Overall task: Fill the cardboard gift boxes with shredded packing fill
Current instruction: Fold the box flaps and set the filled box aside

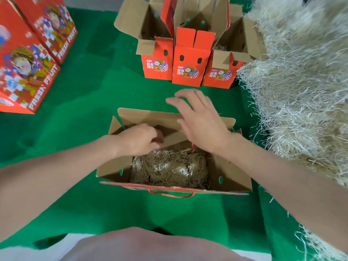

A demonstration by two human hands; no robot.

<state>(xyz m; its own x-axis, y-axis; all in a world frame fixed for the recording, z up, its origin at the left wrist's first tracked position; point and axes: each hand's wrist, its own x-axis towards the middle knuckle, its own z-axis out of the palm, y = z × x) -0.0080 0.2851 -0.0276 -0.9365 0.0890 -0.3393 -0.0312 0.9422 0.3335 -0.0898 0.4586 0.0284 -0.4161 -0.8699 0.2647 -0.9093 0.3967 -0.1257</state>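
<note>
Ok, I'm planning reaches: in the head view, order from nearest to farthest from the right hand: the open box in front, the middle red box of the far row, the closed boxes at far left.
1. Open box, directly under the right hand.
2. Middle red box, straight ahead.
3. Closed boxes, far left.

Green felt tabletop (90, 95), evenly lit

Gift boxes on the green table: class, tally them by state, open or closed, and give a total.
Open boxes: 4, one near box holding shredded fill, three at the back
Closed boxes: 2, far left
Total: 6
</note>
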